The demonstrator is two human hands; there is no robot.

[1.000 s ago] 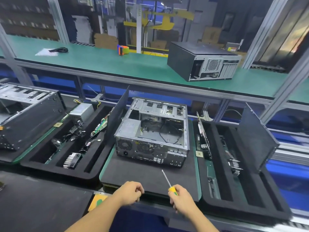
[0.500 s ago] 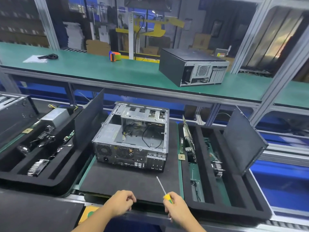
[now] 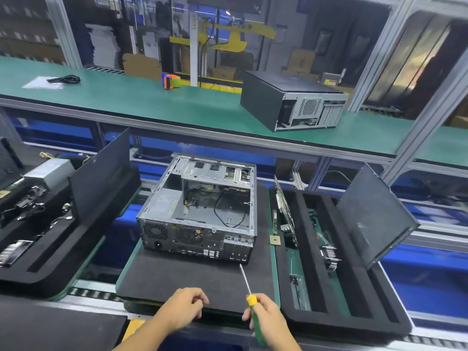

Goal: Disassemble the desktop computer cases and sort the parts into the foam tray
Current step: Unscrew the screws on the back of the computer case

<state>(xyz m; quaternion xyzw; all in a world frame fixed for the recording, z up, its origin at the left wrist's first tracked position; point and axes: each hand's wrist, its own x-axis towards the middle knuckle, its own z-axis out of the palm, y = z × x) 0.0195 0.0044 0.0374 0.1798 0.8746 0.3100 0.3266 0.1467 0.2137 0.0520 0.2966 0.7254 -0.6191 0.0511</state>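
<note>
Open desktop case (image 3: 200, 211) sits toward the far edge of the black foam mat (image 3: 177, 282) on the bench. Its rear panel and fan grilles face you, its top is off, and loose cables and a grey power supply (image 3: 164, 203) are inside. Your right hand (image 3: 268, 323) grips the green-and-yellow screwdriver (image 3: 249, 295), tip just short of the case's near right corner. Your left hand (image 3: 184, 310) lies at the mat's near edge with fingers curled; cannot tell whether it pinches the edge. The foam tray (image 3: 316, 323) lies just right of the mat, with a circuit board (image 3: 283, 206) upright in the slot nearest the case and a side panel (image 3: 374, 216) leaning at its far right. Likely step: the rear-panel screws. Bring the left hand onto the case's top rim to brace it before you turn. Seat the tip square in the screw head and press along the shaft. Unplug the cables before lifting anything out, since a snagged lead could drag the case off the mat.
</note>
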